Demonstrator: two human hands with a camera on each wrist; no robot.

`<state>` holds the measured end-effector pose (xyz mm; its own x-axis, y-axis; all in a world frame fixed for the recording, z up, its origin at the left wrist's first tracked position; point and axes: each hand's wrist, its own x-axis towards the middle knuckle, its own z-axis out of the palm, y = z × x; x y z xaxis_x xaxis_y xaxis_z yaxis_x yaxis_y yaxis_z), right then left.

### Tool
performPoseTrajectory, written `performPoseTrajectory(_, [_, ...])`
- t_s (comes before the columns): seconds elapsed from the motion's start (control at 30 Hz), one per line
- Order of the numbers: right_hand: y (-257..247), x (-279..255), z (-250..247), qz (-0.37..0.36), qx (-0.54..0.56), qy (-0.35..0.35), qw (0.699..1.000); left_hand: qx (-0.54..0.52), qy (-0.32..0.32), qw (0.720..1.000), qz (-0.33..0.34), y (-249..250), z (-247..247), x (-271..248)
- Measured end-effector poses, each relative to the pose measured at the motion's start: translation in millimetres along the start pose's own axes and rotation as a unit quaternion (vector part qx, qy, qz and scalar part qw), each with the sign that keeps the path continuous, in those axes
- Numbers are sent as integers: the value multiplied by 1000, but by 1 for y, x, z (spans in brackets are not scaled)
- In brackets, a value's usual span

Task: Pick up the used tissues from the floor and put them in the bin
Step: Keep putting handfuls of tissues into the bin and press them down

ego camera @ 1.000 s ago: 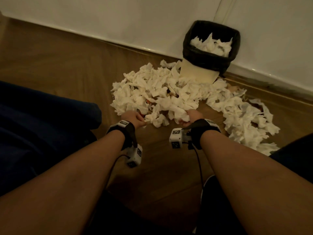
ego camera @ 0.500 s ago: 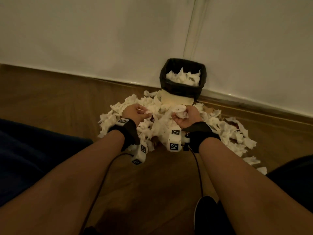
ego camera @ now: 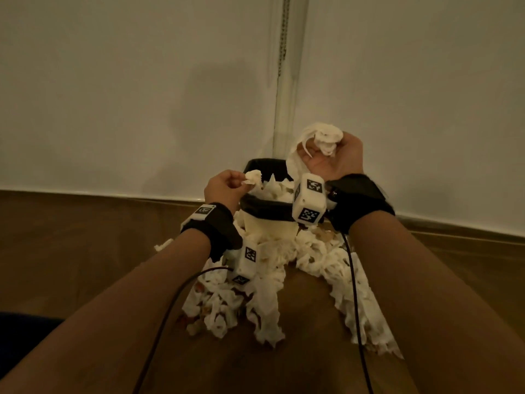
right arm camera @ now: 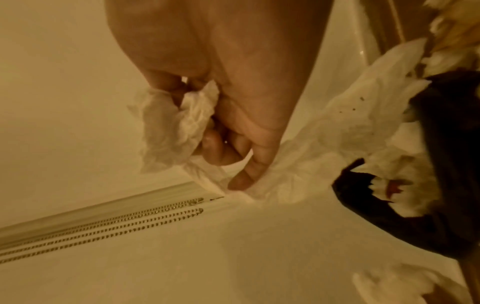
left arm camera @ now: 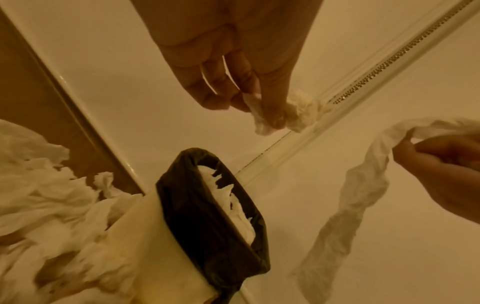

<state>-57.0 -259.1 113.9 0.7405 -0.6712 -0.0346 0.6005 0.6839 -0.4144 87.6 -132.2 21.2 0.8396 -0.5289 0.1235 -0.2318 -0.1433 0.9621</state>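
Because the bin (ego camera: 265, 211) is at twelve o'clock, we hold both hands over it: left hand (ego camera: 224, 189) pinching a small tissue (ego camera: 253, 177), right hand (ego camera: 336, 159) clenching a long one (ego camera: 318, 137) (its tail dangles), for dropping.

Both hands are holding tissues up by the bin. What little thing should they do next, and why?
Probably let go. The left hand pinches a small tissue wad right over the bin opening, so it should drop in. The right hand holds a long tissue higher, its tail hanging toward the bin.
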Motion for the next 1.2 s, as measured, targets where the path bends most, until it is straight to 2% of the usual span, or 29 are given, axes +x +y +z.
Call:
performPoseTrajectory(0.13, [-19, 15, 15, -13, 1, -20, 1000, 27, 1, 999, 42, 19, 9, 20])
performPoseTrajectory(0.37, [-26, 45, 17, -34, 42, -17, 998, 22, -5, 998, 50, 37, 18, 51])
performPoseTrajectory(0.57, [-3, 65, -17, -48, 0, 82, 995, 107, -20, 993, 41, 22, 42, 61])
performPoseTrajectory(0.7, [19, 74, -62, -5, -111, 216, 970, 195, -39, 980, 32, 5, 53, 57])
performPoseTrajectory(0.73, [21, 79, -74, 14, -208, 246, 947, 215, -47, 975, 27, 2, 55, 56])
performPoseTrajectory(0.77, [21, 83, -80, 57, -334, 267, 902, 232, -57, 971, 24, -1, 57, 56])
performPoseTrajectory(0.8, [21, 89, -86, 73, -444, 288, 846, 242, -63, 968, 24, -2, 59, 56])
performPoseTrajectory(0.83, [22, 91, -89, 68, -558, 293, 774, 253, -71, 965, 26, -4, 62, 56])
performPoseTrajectory(0.9, [29, 90, -93, 88, -719, 246, 644, 281, -107, 953, 35, -8, 68, 54])
performPoseTrajectory(0.93, [31, 91, -90, 84, -750, 239, 611, 299, -125, 945, 39, -11, 71, 54])
performPoseTrajectory(1.0, [38, 95, -79, 46, -774, 242, 583, 325, -136, 935, 40, -16, 76, 54])
performPoseTrajectory(1.07, [52, 97, -80, -7, -797, 210, 566, 328, -127, 934, 67, -23, 78, 53])
performPoseTrajectory(1.1, [61, 98, -80, -21, -816, 185, 547, 327, -126, 934, 73, -26, 78, 55])
performPoseTrajectory(1.13, [71, 98, -83, -18, -819, 171, 548, 333, -133, 930, 77, -28, 77, 56])
performPoseTrajectory(1.17, [82, 100, -84, -9, -833, 168, 527, 349, -148, 922, 82, -30, 75, 59])
performPoseTrajectory(1.2, [90, 103, -88, 6, -844, 177, 506, 388, -174, 901, 89, -32, 74, 62])
